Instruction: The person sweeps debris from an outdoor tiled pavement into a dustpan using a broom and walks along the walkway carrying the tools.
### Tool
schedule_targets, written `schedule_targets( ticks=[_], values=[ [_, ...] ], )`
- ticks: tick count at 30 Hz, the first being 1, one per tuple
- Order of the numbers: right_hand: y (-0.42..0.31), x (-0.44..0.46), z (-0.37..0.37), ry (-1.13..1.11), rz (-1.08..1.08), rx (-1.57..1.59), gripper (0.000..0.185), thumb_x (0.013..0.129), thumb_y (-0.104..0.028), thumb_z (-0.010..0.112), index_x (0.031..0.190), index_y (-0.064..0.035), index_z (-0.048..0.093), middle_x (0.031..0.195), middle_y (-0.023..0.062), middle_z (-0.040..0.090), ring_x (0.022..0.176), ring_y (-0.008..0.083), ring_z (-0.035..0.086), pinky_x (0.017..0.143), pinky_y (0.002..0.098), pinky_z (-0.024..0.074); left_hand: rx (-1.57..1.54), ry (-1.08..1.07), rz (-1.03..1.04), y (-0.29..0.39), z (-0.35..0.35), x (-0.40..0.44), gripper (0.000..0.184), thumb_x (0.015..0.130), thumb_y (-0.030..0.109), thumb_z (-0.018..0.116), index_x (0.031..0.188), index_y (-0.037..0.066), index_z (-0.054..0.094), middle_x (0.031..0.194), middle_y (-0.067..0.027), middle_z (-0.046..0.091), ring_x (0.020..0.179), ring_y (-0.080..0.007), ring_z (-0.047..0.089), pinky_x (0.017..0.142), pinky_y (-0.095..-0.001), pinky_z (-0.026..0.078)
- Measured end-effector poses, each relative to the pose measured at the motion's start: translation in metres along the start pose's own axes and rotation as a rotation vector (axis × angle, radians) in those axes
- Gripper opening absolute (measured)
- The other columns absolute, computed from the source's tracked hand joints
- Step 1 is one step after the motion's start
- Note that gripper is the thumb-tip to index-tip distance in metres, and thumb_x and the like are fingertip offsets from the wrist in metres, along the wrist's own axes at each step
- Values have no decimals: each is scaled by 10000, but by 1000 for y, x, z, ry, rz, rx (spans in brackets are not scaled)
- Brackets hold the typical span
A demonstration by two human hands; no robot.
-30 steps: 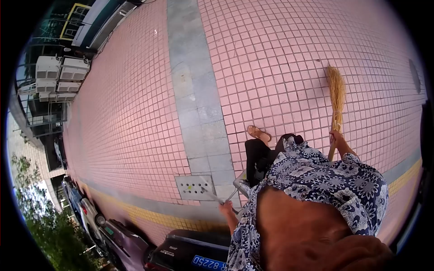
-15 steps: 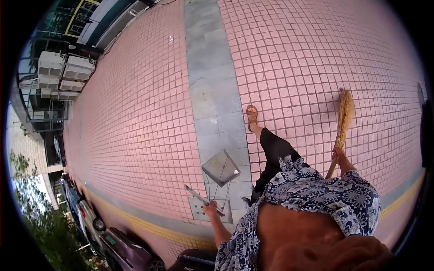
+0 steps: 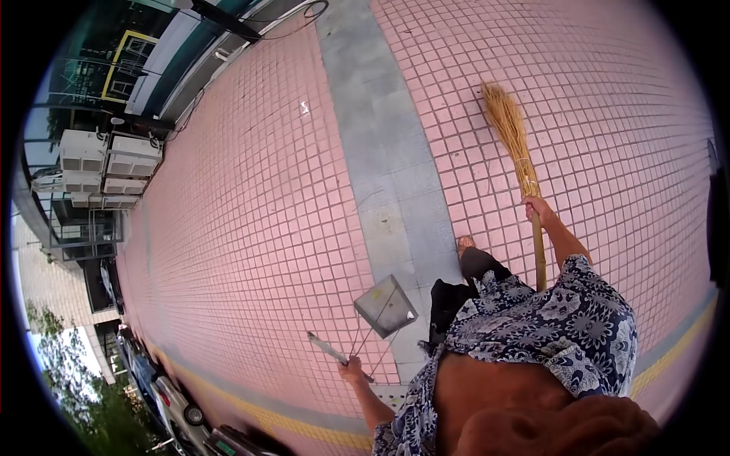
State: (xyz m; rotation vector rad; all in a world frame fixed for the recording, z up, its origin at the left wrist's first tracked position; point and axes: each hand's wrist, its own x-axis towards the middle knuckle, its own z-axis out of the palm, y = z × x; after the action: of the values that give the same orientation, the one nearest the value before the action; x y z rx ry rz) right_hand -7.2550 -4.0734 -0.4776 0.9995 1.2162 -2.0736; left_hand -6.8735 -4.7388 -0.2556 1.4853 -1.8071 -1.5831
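Observation:
My right hand (image 3: 537,208) is wrapped round the wooden handle of a straw broom (image 3: 508,121), just below its bound neck. The bristles point up and to the left over the pink tiles. At the lower left, my left hand (image 3: 352,370) is closed round the wire handle of a grey metal dustpan (image 3: 386,306). A flat pale bar (image 3: 327,347) sticks out from that hand to the upper left. The dustpan hangs over the edge of the grey paving strip. One sandalled foot (image 3: 465,243) shows beyond a dark trouser leg.
Pink square tiles (image 3: 258,190) cover the ground, with a grey strip (image 3: 380,121) across them. White outdoor units (image 3: 82,161) stand at the left wall. Parked cars (image 3: 179,403) line the lower left. A cable (image 3: 315,9) lies at the top.
The broom has swung up and to the left with my right hand. The dustpan has moved slightly right and down. The paving and cars have shifted in view, and the foot appears lower.

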Motion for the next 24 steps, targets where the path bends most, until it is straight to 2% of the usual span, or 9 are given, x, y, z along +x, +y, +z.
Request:
schedule_targets(
  ticks=[1, 3, 4, 7, 14, 15, 17, 21, 24],
  values=[
    [-25, -4, 45, 43, -16, -67, 166, 808, -152, 735, 778, -104, 578, 578, -12, 505, 423, 118, 486, 374, 291, 398, -11, 10, -8, 9, 5, 15, 214, 814, -73, 590, 882, 43, 424, 623, -42, 525, 460, -75, 442, 393, -236, 340],
    [-76, -1, 115, -54, -52, -95, 173, 814, -171, 749, 808, -100, 591, 584, -12, 500, 434, 98, 477, 385, 270, 413, -12, 19, -16, 30, 21, 56, 218, 815, -79, 581, 869, 43, 408, 621, -47, 519, 457, -77, 441, 386, -237, 328],
    [-95, 12, 146, -10, -54, -158, 195, 812, -187, 758, 799, -100, 584, 591, -18, 500, 442, 89, 478, 387, 262, 412, 43, 8, 59, 27, 25, 91, 219, 817, -85, 571, 854, 42, 397, 622, -52, 518, 457, -81, 448, 375, -234, 324],
    [-150, 45, 234, -13, -92, -243, 219, 812, -212, 765, 789, -96, 581, 598, -21, 500, 448, 84, 477, 390, 255, 406, 22, -26, -23, 79, 74, 161, 223, 812, -90, 573, 841, 41, 394, 607, -57, 518, 444, -86, 445, 368, -237, 324],
    [-229, 156, 403, 109, -146, -285, 239, 839, -233, 739, 750, -115, 551, 572, -21, 491, 422, 91, 465, 362, 269, 397, -44, -63, -8, 163, 184, 378, 227, 821, -66, 620, 840, 21, 410, 601, -67, 541, 432, -87, 470, 349, -227, 320],
    [-244, 171, 438, 123, -146, -279, 224, 833, -214, 732, 742, -112, 553, 580, -19, 496, 432, 92, 469, 373, 269, 397, -85, -45, -72, 182, 203, 405, 232, 809, -75, 616, 844, 20, 407, 592, -56, 523, 417, -97, 459, 341, -235, 322],
    [-258, 182, 473, 171, -116, -253, 197, 819, -175, 718, 727, -106, 559, 596, -17, 505, 453, 93, 476, 394, 267, 399, 17, -78, -118, 228, 241, 449, 225, 796, -78, 609, 845, 16, 410, 592, -54, 514, 412, -106, 451, 342, -245, 332],
    [-288, 228, 527, 211, -110, -201, 205, 831, -177, 714, 721, -114, 553, 591, -19, 508, 454, 96, 483, 396, 278, 410, 19, -195, -21, 283, 308, 569, 198, 779, -69, 600, 810, 16, 423, 598, -64, 520, 426, -107, 456, 357, -251, 345],
    [-298, 267, 567, 215, -118, -137, 218, 836, -170, 709, 711, -121, 537, 574, -20, 493, 427, 90, 464, 374, 270, 395, 18, -192, 45, 318, 344, 646, 166, 776, -56, 595, 802, 10, 445, 604, -69, 529, 446, -106, 465, 374, -258, 354]
  ],
)
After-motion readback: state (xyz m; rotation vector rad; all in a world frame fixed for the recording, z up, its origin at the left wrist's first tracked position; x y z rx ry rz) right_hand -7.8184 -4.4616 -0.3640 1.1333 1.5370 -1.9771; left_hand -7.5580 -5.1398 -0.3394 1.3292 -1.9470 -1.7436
